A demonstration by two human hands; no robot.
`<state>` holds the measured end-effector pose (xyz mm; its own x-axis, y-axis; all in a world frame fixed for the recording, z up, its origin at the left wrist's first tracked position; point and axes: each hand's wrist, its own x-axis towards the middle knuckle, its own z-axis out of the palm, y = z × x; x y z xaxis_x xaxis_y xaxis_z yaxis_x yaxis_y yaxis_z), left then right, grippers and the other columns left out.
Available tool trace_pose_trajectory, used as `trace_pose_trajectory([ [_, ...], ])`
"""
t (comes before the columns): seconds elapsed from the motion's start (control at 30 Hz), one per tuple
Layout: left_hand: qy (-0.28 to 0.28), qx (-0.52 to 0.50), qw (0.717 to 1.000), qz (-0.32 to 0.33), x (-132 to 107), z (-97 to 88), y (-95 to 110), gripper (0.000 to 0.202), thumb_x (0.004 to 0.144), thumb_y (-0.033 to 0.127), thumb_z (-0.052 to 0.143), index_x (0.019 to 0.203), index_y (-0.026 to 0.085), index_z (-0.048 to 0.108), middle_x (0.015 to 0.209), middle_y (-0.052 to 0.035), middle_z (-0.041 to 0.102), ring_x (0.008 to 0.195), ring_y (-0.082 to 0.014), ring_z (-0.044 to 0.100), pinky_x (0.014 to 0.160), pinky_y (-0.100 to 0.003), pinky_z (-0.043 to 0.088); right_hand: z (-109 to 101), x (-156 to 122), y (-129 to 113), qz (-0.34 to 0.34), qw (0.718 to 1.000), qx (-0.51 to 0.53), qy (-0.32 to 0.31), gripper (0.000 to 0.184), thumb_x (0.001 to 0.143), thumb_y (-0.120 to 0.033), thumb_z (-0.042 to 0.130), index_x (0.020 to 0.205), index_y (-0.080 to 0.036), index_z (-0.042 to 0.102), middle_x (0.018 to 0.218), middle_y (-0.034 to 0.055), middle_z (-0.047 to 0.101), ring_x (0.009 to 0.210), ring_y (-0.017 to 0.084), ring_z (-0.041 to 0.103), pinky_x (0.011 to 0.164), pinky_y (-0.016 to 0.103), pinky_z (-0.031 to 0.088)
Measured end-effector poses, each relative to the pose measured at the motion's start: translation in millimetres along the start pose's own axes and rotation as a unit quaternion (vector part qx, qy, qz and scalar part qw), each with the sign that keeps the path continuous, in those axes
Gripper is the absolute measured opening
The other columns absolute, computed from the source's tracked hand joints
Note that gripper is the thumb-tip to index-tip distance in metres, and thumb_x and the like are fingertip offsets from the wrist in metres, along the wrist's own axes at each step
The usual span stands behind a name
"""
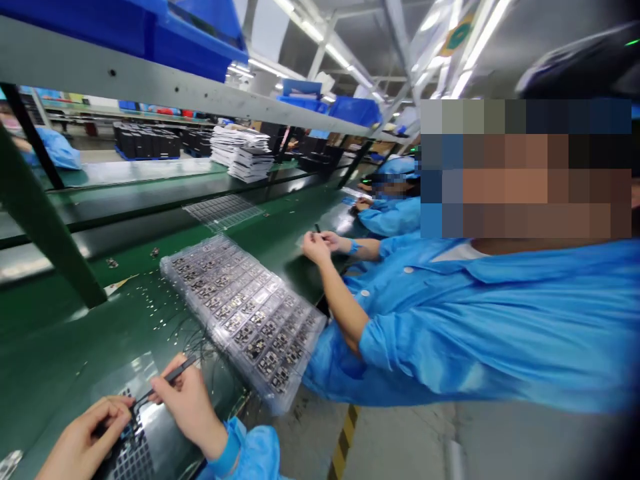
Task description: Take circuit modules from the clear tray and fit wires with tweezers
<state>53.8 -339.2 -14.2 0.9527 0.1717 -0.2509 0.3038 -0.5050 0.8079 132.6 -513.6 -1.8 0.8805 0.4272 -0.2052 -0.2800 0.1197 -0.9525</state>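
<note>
Low on the left of the head view, my right hand (187, 400) grips black tweezers (173, 375). Their tips reach the fingertips of my left hand (87, 433), which is closed in a pinch; what it pinches is too small and dark to make out. Beneath both hands lie a clear plastic sheet (145, 367) and a dark sheet with a grid of square holes (135, 460). Thin dark wires (203, 350) and many tiny bright pieces (163, 303) are scattered on the green bench just beyond my right hand.
A clear compartment tray (245, 313) full of small circuit boards overhangs the bench edge on the right. Behind it is another clear tray (223, 212). A co-worker in blue (400, 320) sits to the right. A green post (45, 213) and shelf with blue bins (100, 30) stand at left.
</note>
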Motion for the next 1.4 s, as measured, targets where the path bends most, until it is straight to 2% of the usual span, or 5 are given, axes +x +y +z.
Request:
trace_pose_trajectory([
  [0.17,-0.01,-0.014,1.0,0.015,-10.0,-2.3,38.0,0.035,0.083,0.048,0.047,0.067,0.02,0.06,0.098,-0.0054,0.069,0.095,-0.0231,0.061,0.086,-0.029,0.046,-5.1,2.6,0.8,-0.016,1.0,-0.013,-0.023,0.014,0.078,-0.031,0.062,0.072,-0.023,0.053,0.061,-0.0049,0.064,0.064,0.015,0.069,0.061,0.022,0.054],
  [0.47,0.011,-0.067,0.997,0.031,-20.5,-0.1,34.1,0.028,0.083,0.038,0.05,0.066,0.017,0.052,0.093,-0.0048,0.068,0.089,-0.0174,0.061,0.079,-0.025,0.045,-10.5,3.4,6.1,-0.016,0.999,-0.037,-0.011,0.042,0.071,-0.052,0.07,0.07,-0.017,0.048,0.058,0.0013,0.064,0.055,0.014,0.064,0.058,0.024,0.053],
  [0.57,0.002,-0.094,0.996,0.003,-23.3,-1.0,39.1,0.027,0.083,0.04,0.051,0.071,0.017,0.057,0.091,-0.0045,0.067,0.081,-0.016,0.061,0.071,-0.024,0.047,-14.5,-0.7,4.8,-0.014,0.999,-0.042,-0.001,0.042,0.071,-0.053,0.07,0.07,-0.016,0.051,0.06,0.0019,0.064,0.054,0.012,0.062,0.058,0.023,0.052],
  [0.77,-0.069,-0.198,0.972,-0.11,-25.0,4.0,37.9,0.03,0.077,0.045,0.056,0.077,0.015,0.055,0.061,0.0014,0.057,0.06,-0.0143,0.06,0.05,-0.021,0.045,-20.9,-15.8,13.1,0.02,0.999,-0.04,-0.003,0.041,0.07,-0.052,0.071,0.071,-0.016,0.051,0.06,0.0019,0.064,0.051,0.012,0.06,0.053,0.023,0.052],
  [1.4,-0.077,-0.186,0.971,-0.13,-24.6,3.1,40.7,0.019,0.079,0.034,0.053,0.074,0.015,0.055,0.061,0.0029,0.054,0.059,-0.0124,0.06,0.042,-0.017,0.044,-13.5,-30.7,7.4,-0.013,0.995,-0.103,0.005,0.036,0.07,-0.046,0.072,0.066,-0.015,0.054,0.06,0.0002,0.058,0.055,0.013,0.063,0.056,0.022,0.055],
])
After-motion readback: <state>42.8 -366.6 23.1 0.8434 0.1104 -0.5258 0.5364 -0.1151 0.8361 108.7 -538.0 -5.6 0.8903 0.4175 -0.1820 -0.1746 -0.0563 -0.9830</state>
